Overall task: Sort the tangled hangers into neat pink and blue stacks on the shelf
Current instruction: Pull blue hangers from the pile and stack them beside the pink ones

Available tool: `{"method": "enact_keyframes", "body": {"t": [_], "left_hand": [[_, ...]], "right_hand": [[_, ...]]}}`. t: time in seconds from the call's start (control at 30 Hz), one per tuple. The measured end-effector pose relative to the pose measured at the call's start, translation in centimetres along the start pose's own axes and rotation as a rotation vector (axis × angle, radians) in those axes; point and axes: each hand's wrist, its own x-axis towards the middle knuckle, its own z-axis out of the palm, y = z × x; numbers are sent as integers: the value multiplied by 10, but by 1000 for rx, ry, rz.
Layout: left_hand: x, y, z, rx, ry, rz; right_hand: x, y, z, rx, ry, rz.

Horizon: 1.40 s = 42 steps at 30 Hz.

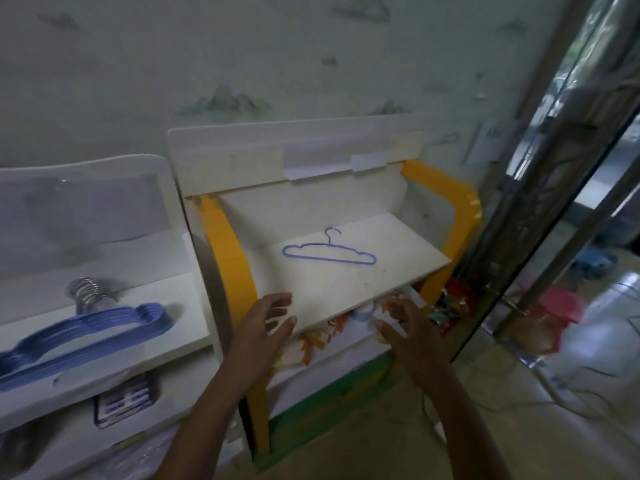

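Observation:
One blue hanger (329,253) with a metal hook lies flat on the white top shelf (398,251) of the yellow-sided rack. On the lower white shelf to the left rests a stack of blue hangers (83,336), their metal hooks bunched together at the back. My left hand (268,322) hovers at that rack's front edge, fingers spread, holding nothing. My right hand (403,329) is beside it, just below the shelf's front edge, also with its fingers apart and nothing in it. No pink hanger is in view.
The rack's yellow side posts (228,258) flank the shelf. Below the shelf lies a jumble of small orange and white items (325,336). A glass door with a metal frame (540,209) stands to the right, a pink stool (561,306) behind it. A cable (519,407) runs along the floor.

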Motion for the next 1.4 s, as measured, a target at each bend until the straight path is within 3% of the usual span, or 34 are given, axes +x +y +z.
{"method": "enact_keyframes", "body": {"t": [0.13,0.7,1.1,1.4], "left_hand": [[36,-9,26,-40,-38,-2],[198,-71,83,-46,55,-95],[250,-116,101,101,176,-265],[292,-141,102,267,303,-357]], "right_hand": [[29,19,-11,13,13,24],[190,58,5,-90,5,57],[258,83,25,-65,-119,77],[338,104,41,-62,-300,71]]}}
